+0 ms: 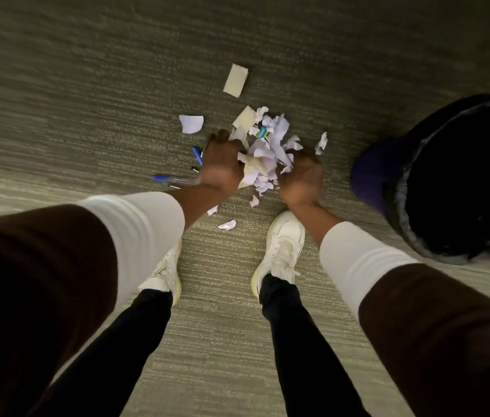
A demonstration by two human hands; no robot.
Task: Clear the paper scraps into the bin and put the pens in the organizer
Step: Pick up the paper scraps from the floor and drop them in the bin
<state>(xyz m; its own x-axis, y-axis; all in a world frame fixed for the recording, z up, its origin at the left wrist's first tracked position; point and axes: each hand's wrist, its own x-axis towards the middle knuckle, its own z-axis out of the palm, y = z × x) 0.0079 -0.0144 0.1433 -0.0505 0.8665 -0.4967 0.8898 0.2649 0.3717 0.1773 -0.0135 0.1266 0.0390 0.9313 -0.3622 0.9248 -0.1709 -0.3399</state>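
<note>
A heap of torn white paper scraps (264, 152) lies on the carpet in front of my feet. My left hand (222, 164) presses against the heap's left side and my right hand (302, 173) against its right side, both curled around the paper. A small blue and yellow object (262, 132) sits on top of the heap. Blue-capped pens (174, 179) lie on the floor just left of my left hand, partly hidden by it. The dark bin (454, 179) with a black liner stands to the right. No organizer is in view.
Loose scraps lie apart from the heap: a tan rectangle (235, 80) farther away, a white piece (191, 123) to the left, small bits (227, 225) near my white shoes (282, 245). Grey-green carpet (87, 100) spreads all around.
</note>
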